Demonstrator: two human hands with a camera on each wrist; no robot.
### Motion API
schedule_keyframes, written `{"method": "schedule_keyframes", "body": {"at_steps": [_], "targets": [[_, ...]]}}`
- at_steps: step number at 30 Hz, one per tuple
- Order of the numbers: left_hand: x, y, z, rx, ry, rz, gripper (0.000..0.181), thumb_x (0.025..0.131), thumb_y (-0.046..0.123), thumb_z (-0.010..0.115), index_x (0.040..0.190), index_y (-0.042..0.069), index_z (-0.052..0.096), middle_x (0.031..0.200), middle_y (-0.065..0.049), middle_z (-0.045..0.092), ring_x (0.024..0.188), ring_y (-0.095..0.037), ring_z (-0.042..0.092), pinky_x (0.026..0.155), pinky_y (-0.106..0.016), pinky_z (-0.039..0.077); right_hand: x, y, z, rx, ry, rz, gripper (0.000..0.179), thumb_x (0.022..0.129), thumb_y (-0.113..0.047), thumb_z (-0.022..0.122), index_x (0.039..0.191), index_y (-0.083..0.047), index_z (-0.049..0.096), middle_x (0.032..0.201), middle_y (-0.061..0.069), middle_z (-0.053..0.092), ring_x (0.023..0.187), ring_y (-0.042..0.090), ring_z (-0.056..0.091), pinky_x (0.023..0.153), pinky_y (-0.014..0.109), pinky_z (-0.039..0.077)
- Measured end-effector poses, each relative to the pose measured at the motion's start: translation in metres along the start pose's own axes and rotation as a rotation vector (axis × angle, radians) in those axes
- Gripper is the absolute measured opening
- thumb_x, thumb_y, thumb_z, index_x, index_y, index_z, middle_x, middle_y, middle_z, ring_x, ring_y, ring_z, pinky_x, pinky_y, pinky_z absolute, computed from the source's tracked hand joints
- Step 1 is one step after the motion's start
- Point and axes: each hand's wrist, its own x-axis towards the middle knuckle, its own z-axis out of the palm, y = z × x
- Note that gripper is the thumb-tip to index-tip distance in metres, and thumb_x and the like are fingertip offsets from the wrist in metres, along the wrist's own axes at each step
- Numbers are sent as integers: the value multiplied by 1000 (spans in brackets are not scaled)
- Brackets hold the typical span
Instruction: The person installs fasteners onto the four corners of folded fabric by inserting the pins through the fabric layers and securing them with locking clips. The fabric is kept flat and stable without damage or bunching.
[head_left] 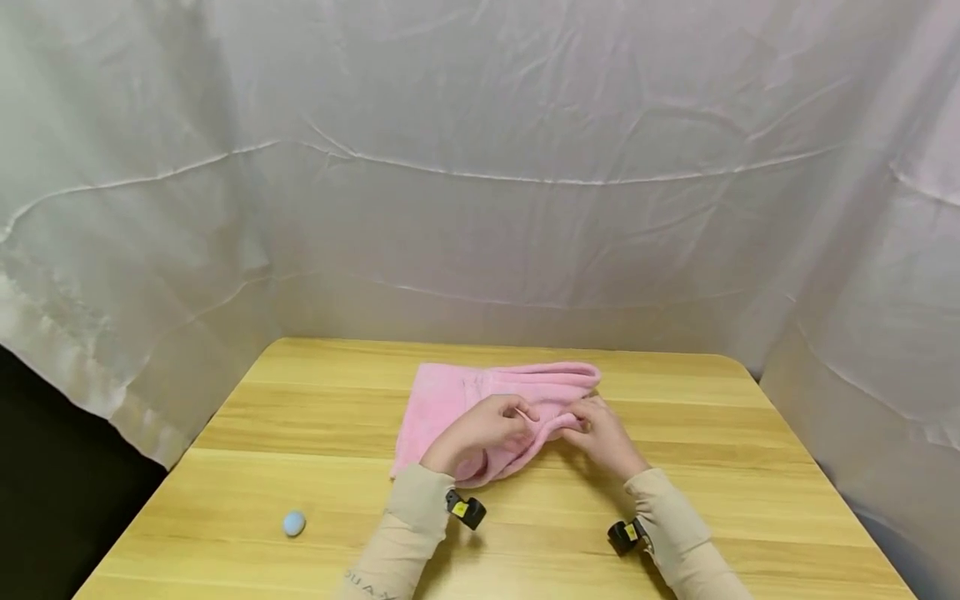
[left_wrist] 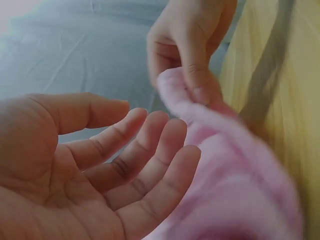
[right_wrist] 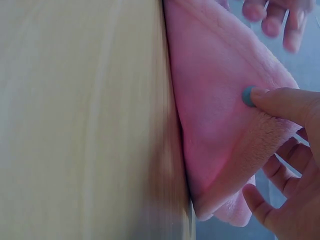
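Note:
A pink plush towel (head_left: 442, 408) lies bunched and folded on the table, its front edge lifted into a loose fold. My right hand (head_left: 603, 437) pinches that edge at the towel's right side, thumb on the near face and fingers behind. At the thumb tip, a small blue-green round thing (right_wrist: 247, 96) shows against the towel in the right wrist view. My left hand (left_wrist: 120, 165) hovers over the towel's middle, palm visible and fingers loosely bent, with nothing in it. Part of the towel is hidden behind the left hand.
On the left of the wooden table (head_left: 300, 400) sits a small light blue ball (head_left: 294, 523), apart from the towel. Pale grey cloth (head_left: 525, 242) hangs behind the table and at both sides. A small black camera (head_left: 467, 509) is strapped to the left wrist.

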Motion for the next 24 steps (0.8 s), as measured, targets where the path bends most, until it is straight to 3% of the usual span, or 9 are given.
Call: {"method": "schedule_keyframes", "body": {"at_steps": [6,11,18,21,24], "targets": [[-40,1,-33,169,26,65,23,90,9,56,110,2,65,91,-9,67,83,-21,68,71,-33,57,0,1,1,-14,32,-39,17,73,-6,81,82,-14,69,87,1,67,87,15,51,74,29,43],[-86,-12,-67,300,101,72,19,90,9,59,107,3,65,92,-10,68,83,-20,66,70,-29,54,2,-3,-2,-24,31,-40,17,73,-5,81,81,-13,69,86,1,68,87,16,52,75,31,44],[-161,-42,-118,383,177,-41,21,94,17,61,108,2,64,98,-9,67,89,-16,60,72,-29,52,0,-6,-3,-12,-19,12,16,76,-6,79,89,-12,71,92,3,70,97,20,56,86,41,46],[-187,-54,-133,375,196,-121,24,93,19,64,109,2,64,97,-7,66,90,-17,60,73,-31,52,0,-6,-1,-22,-6,-7,17,76,-8,80,91,-11,72,95,4,70,96,20,57,86,40,48],[-204,-66,-141,366,223,-202,23,90,15,65,108,0,64,94,-6,64,87,-17,59,71,-32,50,-1,-5,0,-22,16,-26,18,75,-8,80,90,-10,72,94,5,70,95,21,57,84,39,49]]}}
